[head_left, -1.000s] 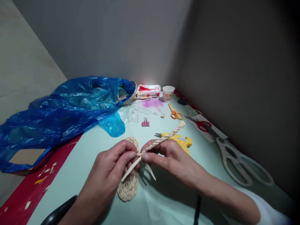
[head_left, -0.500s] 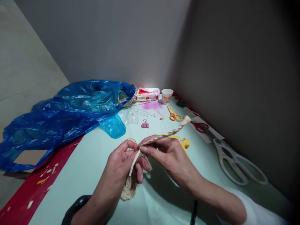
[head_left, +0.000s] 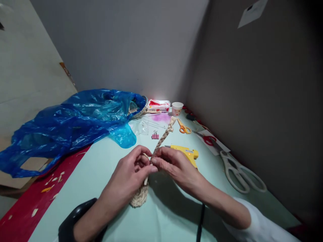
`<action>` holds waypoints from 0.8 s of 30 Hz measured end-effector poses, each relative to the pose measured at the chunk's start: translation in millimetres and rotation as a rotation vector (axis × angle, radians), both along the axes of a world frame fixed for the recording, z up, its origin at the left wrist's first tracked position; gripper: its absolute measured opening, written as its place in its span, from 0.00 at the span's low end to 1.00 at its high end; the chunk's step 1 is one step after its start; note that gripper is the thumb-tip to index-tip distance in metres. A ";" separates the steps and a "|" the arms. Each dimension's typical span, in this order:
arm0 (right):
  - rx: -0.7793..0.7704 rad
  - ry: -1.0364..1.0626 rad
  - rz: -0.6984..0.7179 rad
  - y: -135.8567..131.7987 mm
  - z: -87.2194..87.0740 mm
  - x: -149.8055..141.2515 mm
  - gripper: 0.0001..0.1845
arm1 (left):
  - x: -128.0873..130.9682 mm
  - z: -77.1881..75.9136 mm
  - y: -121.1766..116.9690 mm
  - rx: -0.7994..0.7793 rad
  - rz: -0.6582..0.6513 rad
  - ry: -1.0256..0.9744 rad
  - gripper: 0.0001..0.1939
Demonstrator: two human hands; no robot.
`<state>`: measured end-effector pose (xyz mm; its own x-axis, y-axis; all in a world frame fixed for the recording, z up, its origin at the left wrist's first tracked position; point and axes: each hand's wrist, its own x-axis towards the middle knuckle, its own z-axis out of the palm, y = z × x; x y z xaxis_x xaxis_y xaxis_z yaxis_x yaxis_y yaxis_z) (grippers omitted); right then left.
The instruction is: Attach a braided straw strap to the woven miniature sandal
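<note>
A pale braided straw cord (head_left: pixel 164 137) rises from between my fingers, tilted up and away to the right. My right hand (head_left: pixel 174 163) pinches it at its lower end with thumb and forefinger. Right beside it, my left hand (head_left: pixel 133 169) is closed with its thumb and forefinger at the same spot, on the loose strands; the exact grip is partly hidden. Below my left hand, a woven straw piece (head_left: pixel 140 196) with coiled braid rests on the table, mostly covered by the hand. A yellow glue gun (head_left: pixel 188 153) lies just behind my right hand.
A blue plastic bag (head_left: pixel 75 124) with a basket in it fills the left. At the back are a paper cup (head_left: pixel 177 108), a white-and-red packet (head_left: pixel 158 106) and a binder clip (head_left: pixel 155 135). Orange scissors (head_left: pixel 184 127) and large white-handled scissors (head_left: pixel 237 174) lie to the right.
The braid has swung from leaning far right to standing more steeply. My left thumb has moved up to meet my right fingertips. The view has shifted slightly, showing more of the glue gun.
</note>
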<state>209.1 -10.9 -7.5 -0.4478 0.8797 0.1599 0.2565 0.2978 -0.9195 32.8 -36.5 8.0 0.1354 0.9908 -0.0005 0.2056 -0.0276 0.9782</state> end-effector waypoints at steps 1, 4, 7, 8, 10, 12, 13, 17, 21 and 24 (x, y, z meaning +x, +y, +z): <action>0.026 -0.015 -0.009 -3.0 1.0 -0.4 0.16 | 0.4 -1.3 -0.7 -0.018 -0.020 -0.035 0.08; 0.110 -0.089 -0.014 -11.4 5.7 -1.4 0.13 | 1.0 -3.3 -2.7 -0.054 -0.055 -0.144 0.07; 0.242 -0.212 -0.060 -17.5 10.4 -4.6 0.11 | 0.4 -1.8 -5.6 -0.118 -0.102 -0.214 0.12; 0.286 -0.246 -0.083 -18.8 12.0 -6.6 0.10 | 0.1 -0.7 -6.5 -0.135 -0.125 -0.234 0.13; 0.354 -0.279 -0.104 -20.0 15.8 -11.6 0.08 | -0.6 1.8 -7.6 -0.152 -0.144 -0.298 0.13; 0.417 -0.276 -0.095 -19.9 21.1 -17.0 0.05 | -2.0 4.4 -7.3 -0.125 -0.098 -0.348 0.13; 0.444 -0.268 -0.086 -19.7 24.5 -19.4 0.05 | -3.2 5.7 -7.0 -0.097 -0.062 -0.349 0.12; 0.508 -0.234 -0.023 -22.9 40.6 -26.8 0.10 | -9.6 10.4 -10.9 0.080 0.059 -0.274 0.10; 0.558 -0.274 -0.059 -43.8 45.1 -37.4 0.08 | -12.6 9.0 -34.1 0.213 0.209 -0.300 0.07; 0.678 -0.288 -0.187 -74.5 27.6 -51.5 0.08 | -11.8 -1.8 -63.4 0.241 0.368 -0.258 0.06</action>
<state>157.5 -85.4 20.1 -0.4071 0.6956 0.5919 0.5606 0.7019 -0.4393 21.0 -99.9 6.2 -0.2568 0.9408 0.2212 -0.0037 -0.2299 0.9732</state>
